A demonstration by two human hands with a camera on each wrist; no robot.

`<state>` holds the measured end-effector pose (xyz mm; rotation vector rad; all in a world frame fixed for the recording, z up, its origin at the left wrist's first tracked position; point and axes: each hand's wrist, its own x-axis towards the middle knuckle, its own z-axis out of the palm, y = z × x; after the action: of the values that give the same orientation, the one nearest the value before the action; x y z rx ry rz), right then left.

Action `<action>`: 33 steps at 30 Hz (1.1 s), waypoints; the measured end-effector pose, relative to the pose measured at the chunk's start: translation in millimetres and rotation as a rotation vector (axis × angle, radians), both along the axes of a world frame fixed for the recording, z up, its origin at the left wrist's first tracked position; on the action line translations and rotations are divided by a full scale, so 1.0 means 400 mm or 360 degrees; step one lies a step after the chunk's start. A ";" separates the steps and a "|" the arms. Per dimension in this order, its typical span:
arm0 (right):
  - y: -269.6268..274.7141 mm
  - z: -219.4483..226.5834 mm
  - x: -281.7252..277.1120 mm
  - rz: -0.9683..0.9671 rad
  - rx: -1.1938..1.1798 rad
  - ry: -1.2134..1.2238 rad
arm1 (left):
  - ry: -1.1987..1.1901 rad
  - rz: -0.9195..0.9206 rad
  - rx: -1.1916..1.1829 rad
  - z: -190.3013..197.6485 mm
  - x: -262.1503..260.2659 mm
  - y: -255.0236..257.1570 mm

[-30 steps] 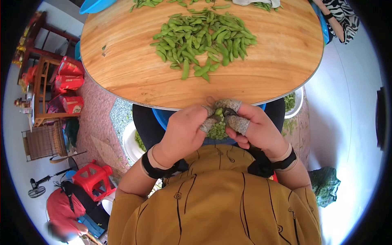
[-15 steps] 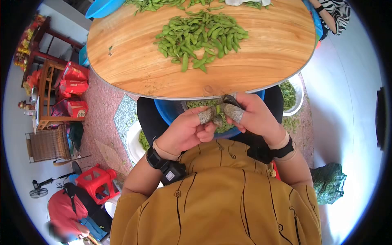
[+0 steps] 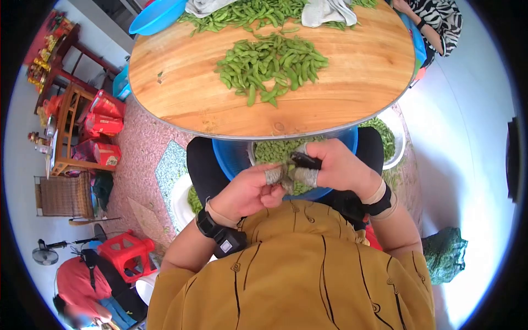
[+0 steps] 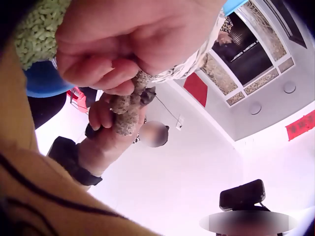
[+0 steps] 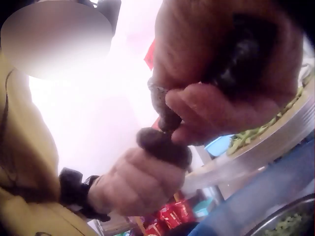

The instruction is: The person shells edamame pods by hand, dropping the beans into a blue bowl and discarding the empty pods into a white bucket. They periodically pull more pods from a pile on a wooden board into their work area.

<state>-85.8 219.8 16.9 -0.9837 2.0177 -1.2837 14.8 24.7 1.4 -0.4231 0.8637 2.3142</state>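
Observation:
Both hands meet over a blue basin on the person's lap, fingertips together. My left hand pinches a small green soybean pod between wrapped thumb and finger, its other fingers curled. From the other side my right hand pinches the same pod, which the fingertips mostly hide. Grey wraps cover the thumbs and some fingertips, and a shiny black cover shows on a right finger. Below the hands, shelled green beans fill a metal-rimmed bowl in the basin.
On the wooden table ahead lies a pile of soybean pods, with more pods and white cloths behind. White basins stand at right and left. A red stool and other people are nearby.
The hands stay together at the basin while the left hand turns and its fingers curl in. The pod between the fingertips is now more hidden. The head view has shifted, showing more of the table's far side.

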 end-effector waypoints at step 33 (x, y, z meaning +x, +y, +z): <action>-0.083 0.022 -0.077 -0.0090 0.0105 0.1016 | 0.0652 -0.0024 -0.3784 -0.066 0.107 -0.285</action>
<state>-116.7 186.7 25.9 -1.4453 2.5490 -0.9947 57.8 -89.2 -25.0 -0.6761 3.2361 0.1158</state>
